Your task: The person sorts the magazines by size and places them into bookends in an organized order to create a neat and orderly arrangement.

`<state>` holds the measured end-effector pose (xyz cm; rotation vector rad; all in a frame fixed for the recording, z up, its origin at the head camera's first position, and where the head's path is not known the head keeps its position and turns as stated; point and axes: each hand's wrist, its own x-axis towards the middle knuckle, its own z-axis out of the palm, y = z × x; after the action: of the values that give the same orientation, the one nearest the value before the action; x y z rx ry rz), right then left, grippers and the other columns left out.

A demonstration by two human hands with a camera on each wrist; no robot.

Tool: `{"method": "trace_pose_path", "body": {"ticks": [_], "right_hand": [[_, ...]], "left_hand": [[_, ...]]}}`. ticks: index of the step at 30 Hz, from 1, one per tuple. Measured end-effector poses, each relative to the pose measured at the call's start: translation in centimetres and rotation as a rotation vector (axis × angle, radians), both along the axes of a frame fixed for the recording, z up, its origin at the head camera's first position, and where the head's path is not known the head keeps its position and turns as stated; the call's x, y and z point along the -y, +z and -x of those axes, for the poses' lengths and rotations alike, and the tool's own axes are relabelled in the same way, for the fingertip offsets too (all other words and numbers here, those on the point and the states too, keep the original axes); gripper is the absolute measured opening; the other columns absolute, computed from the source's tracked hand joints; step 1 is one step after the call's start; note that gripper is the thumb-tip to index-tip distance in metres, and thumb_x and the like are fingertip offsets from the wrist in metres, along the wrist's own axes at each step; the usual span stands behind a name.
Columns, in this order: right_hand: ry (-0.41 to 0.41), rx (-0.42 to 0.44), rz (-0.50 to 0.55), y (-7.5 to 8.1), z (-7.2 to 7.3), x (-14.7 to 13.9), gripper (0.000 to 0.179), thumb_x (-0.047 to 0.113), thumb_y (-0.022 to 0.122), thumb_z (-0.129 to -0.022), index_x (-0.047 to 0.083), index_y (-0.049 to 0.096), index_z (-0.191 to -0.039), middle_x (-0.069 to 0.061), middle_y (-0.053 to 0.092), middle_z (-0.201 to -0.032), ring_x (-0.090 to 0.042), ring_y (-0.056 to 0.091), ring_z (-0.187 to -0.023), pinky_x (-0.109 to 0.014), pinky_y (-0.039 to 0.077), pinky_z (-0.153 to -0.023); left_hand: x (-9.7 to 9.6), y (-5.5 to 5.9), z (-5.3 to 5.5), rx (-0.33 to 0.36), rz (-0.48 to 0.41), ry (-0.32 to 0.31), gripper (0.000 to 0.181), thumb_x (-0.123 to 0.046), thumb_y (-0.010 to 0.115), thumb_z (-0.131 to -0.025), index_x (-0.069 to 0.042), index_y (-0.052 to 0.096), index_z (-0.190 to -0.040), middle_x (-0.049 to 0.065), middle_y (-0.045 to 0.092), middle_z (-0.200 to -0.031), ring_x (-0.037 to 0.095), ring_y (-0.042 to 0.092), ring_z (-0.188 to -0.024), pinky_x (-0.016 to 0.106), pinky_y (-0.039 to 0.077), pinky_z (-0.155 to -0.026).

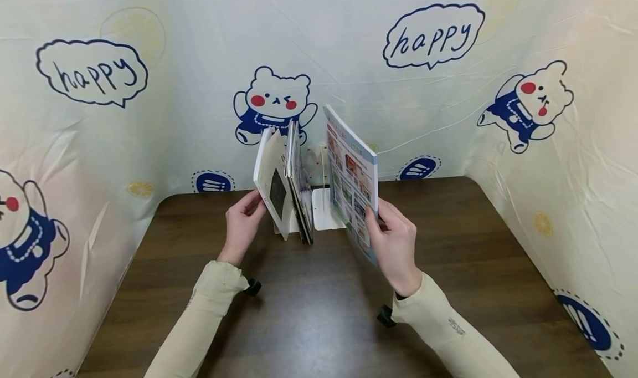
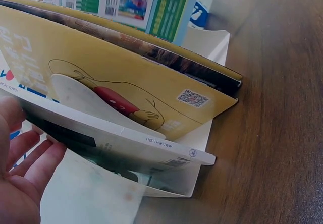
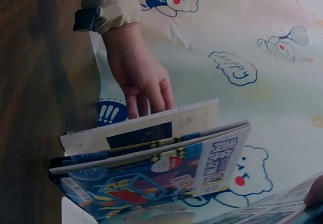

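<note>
My left hand (image 1: pixel 242 223) touches the outer side of a pale book (image 1: pixel 271 184) with a dark square on its cover; its fingers (image 2: pixel 43 166) lie along that cover in the left wrist view. Right of it stand several thin books (image 1: pixel 298 189), among them a yellow-covered one (image 2: pixel 171 100) and one with a blue illustrated cover (image 3: pixel 151 181). A gap opens between the pale book and the yellow one toward the top. In my right hand (image 1: pixel 396 242), thumb on the cover, I grip a blue-and-white booklet (image 1: pixel 351 178) with rows of pictures, upright and apart from the others.
A white bookend (image 1: pixel 326 223) shows its flat base between the standing books and the booklet. Another white bookend edge (image 2: pixel 179 189) lies outside the pale book. The brown table (image 1: pixel 309 311) meets a printed cloth backdrop (image 1: pixel 344 51) behind and at both sides.
</note>
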<state>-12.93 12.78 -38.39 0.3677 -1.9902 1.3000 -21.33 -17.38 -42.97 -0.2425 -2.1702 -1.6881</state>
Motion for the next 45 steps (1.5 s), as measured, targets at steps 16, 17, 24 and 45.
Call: {"method": "trace_pose_path", "body": {"ticks": [16,17,24,45], "right_hand": [[-0.024,-0.091,0.052,-4.4,4.4,2.7,0.026,-0.002,0.066,-0.099,0.003,0.076,-0.122,-0.013,0.075,-0.118,-0.027,0.074,-0.099,-0.040,0.063,-0.075],[-0.029,-0.094,0.050,-4.6,4.6,2.9,0.026,-0.002,0.066,-0.099,0.002,0.076,-0.122,-0.014,0.075,-0.118,-0.028,0.074,-0.100,-0.041,0.063,-0.076],[-0.042,-0.083,0.045,-6.4,5.4,3.9,0.026,-0.002,0.066,-0.099,0.002,0.075,-0.123,-0.014,0.075,-0.118,-0.028,0.073,-0.102,-0.042,0.062,-0.081],[0.009,-0.053,0.055,-8.2,6.6,5.1,0.023,-0.002,0.065,-0.099,-0.001,0.074,-0.121,-0.014,0.074,-0.117,-0.026,0.071,-0.103,-0.039,0.064,-0.078]], "left_hand": [[0.0,-0.2,-0.2,0.011,0.009,0.017,0.032,0.001,0.067,-0.098,0.006,0.069,-0.129,0.027,0.071,-0.122,-0.002,0.067,-0.098,0.015,0.055,-0.086],[-0.1,-0.2,-0.1,0.010,0.009,0.017,0.032,0.001,0.068,-0.098,0.006,0.069,-0.129,0.027,0.071,-0.121,-0.002,0.067,-0.098,0.014,0.055,-0.086],[-0.1,-0.3,0.0,0.008,0.011,0.020,0.032,-0.001,0.069,-0.098,0.006,0.070,-0.129,0.027,0.072,-0.121,0.005,0.070,-0.101,0.016,0.056,-0.086],[-0.1,0.2,-0.1,0.039,0.014,0.025,0.033,-0.004,0.068,-0.099,0.004,0.069,-0.131,0.025,0.071,-0.123,0.007,0.070,-0.102,0.010,0.054,-0.085]]}}
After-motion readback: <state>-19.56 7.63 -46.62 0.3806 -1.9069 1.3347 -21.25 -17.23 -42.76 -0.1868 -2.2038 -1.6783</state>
